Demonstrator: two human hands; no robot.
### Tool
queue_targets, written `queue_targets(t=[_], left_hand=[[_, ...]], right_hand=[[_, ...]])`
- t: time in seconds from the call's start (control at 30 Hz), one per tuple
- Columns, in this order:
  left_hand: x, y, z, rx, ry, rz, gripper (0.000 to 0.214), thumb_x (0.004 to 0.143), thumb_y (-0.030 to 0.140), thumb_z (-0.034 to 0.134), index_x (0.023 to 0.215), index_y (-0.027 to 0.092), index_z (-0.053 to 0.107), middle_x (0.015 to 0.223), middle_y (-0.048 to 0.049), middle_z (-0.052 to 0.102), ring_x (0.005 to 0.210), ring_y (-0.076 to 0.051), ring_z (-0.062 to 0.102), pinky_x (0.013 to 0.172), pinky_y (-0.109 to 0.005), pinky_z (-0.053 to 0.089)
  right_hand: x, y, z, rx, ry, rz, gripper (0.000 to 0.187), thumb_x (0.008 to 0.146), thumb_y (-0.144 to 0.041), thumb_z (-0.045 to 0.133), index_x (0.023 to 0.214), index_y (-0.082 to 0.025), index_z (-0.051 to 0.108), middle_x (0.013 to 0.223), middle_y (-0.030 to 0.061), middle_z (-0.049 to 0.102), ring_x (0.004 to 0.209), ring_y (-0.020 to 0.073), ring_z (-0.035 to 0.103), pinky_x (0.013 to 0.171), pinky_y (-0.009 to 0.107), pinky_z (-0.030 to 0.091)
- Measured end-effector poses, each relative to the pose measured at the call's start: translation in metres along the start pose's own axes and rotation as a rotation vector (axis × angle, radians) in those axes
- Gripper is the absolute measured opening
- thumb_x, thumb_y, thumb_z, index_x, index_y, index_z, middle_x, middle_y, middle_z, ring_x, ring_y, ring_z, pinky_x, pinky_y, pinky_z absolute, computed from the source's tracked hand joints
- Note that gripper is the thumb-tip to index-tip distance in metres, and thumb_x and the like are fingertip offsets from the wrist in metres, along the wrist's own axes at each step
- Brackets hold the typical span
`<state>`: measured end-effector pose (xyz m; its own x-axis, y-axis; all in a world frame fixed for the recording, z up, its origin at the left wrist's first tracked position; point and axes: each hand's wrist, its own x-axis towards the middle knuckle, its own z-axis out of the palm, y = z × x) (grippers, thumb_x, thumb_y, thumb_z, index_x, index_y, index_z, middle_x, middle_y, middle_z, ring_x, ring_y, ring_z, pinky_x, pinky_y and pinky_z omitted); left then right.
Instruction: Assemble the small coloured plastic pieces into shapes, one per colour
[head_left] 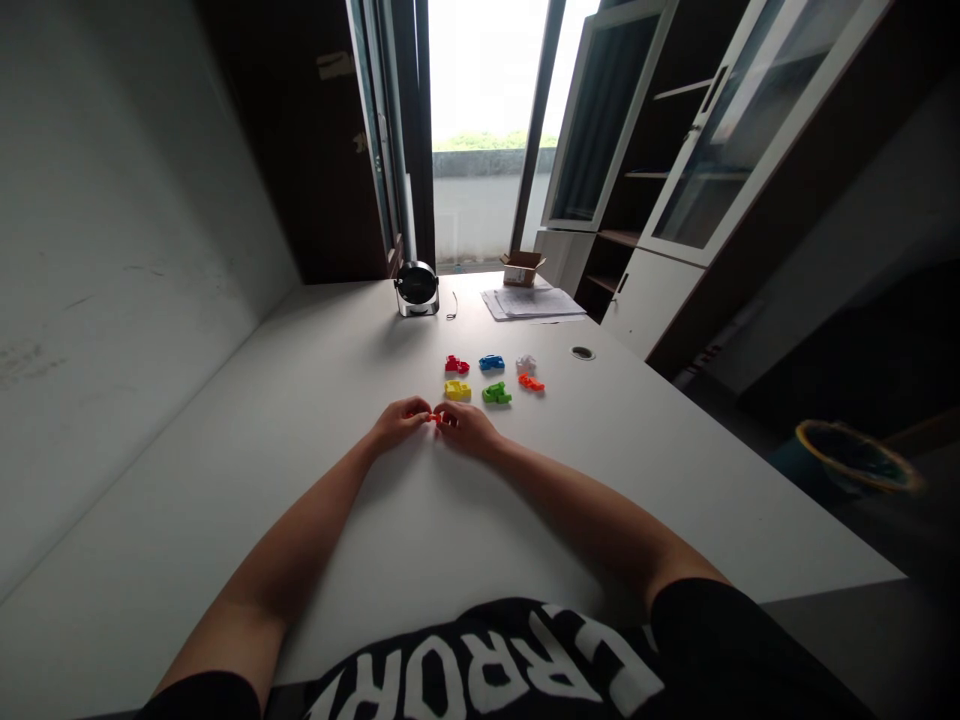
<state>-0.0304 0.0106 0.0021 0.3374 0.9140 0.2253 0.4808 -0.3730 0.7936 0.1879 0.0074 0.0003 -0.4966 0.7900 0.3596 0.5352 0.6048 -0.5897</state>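
The left hand (397, 422) and right hand (466, 428) are together, both pinching a small orange plastic piece (436, 418), with a chunky yellow plastic piece (457, 390) just ahead.

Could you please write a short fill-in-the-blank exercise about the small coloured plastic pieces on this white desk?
The small plastic piece pinched between the left hand and the right hand is ____. On the white desk, directly right of the yellow plastic piece, lies the ____ one. The blue plastic piece lies between the red piece and the ____ one.

Missing words: orange, green, white.
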Motion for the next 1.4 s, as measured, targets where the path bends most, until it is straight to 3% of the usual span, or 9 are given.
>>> queue_targets(t=[1.4], left_hand=[[-0.0005, 0.0041, 0.0012, 0.106, 0.005, -0.016, 0.02, 0.084, 0.03, 0.058, 0.093, 0.021, 0.074, 0.086, -0.0019, 0.073, 0.078, -0.018, 0.062, 0.07, -0.027, 0.047]], right_hand=[[0.0011, 0.0013, 0.0, -0.01, -0.025, -0.009, 0.018, 0.088, -0.019, 0.068, 0.105, -0.021, 0.07, 0.093, 0.003, 0.069, 0.076, 0.0127, 0.058, 0.069, 0.023, 0.042]])
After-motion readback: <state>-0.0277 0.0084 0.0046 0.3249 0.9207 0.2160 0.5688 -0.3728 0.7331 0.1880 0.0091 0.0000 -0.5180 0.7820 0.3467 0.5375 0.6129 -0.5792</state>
